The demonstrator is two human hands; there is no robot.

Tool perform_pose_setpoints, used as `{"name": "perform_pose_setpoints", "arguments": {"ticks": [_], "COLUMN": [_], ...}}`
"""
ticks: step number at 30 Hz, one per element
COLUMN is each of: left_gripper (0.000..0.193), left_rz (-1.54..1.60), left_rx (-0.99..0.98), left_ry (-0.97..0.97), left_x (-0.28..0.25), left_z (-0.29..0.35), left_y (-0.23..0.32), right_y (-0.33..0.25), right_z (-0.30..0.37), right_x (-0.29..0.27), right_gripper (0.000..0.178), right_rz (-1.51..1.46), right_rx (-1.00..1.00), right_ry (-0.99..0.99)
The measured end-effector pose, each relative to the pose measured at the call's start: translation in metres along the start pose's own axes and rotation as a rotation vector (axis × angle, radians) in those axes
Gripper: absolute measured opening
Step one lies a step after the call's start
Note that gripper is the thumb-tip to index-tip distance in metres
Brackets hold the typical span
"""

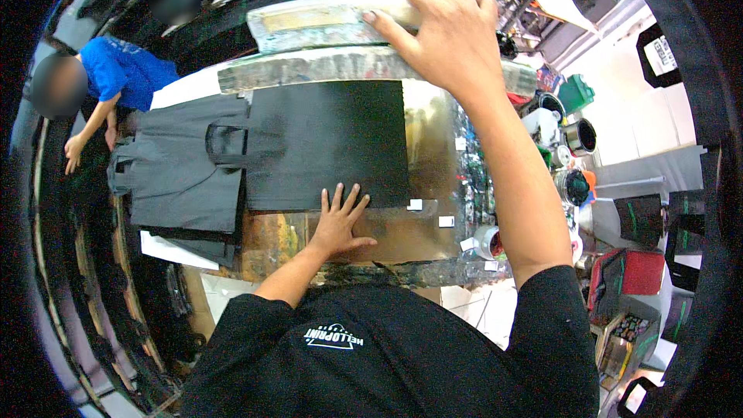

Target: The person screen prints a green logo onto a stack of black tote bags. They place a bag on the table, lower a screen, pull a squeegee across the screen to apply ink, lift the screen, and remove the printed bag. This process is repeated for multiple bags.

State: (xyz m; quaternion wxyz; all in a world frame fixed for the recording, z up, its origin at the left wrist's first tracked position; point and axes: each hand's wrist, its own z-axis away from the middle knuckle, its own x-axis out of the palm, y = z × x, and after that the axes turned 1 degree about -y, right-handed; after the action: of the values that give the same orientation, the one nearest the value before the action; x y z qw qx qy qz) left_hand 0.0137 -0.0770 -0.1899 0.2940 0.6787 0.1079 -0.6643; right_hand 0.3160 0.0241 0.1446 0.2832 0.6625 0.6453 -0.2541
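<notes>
The left hand (pixel 340 224) is lying flat and ungripping, its spread fingertips touching the near edge of the black fabric panel (pixel 329 147) just beyond it — the right hand (pixel 457 42) is clasping the pale frame (pixel 325 27), which is running left-to-right beyond the panel's far edge.
</notes>
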Motion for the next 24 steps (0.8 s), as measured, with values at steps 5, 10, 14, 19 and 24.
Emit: {"name": "perform_pose_setpoints", "arguments": {"ticks": [5, 10, 14, 19, 24], "left_gripper": [0.121, 0.121, 0.122, 0.123, 0.120], "left_rz": [0.047, 0.090, 0.101, 0.114, 0.137], "left_rx": [0.016, 0.047, 0.036, 0.018, 0.051], "left_ry": [0.034, 0.064, 0.030, -0.035, -0.042], "left_x": [0.014, 0.022, 0.022, 0.020, 0.025], "left_z": [-0.057, -0.088, -0.090, -0.087, -0.082], "left_y": [0.025, 0.059, 0.072, 0.080, 0.085], "right_y": [-0.004, -0.003, -0.002, -0.005, -0.008], "right_z": [-0.003, -0.005, -0.004, -0.006, -0.007], "right_x": [-0.003, -0.014, -0.012, -0.016, -0.018], "right_gripper": [0.065, 0.058, 0.059, 0.060, 0.061], "right_rz": [0.035, -0.124, -0.122, -0.105, -0.078], "right_rx": [-0.005, 0.015, 0.027, 0.042, 0.033], "right_ry": [-0.016, -0.082, -0.072, -0.091, -0.090]}}
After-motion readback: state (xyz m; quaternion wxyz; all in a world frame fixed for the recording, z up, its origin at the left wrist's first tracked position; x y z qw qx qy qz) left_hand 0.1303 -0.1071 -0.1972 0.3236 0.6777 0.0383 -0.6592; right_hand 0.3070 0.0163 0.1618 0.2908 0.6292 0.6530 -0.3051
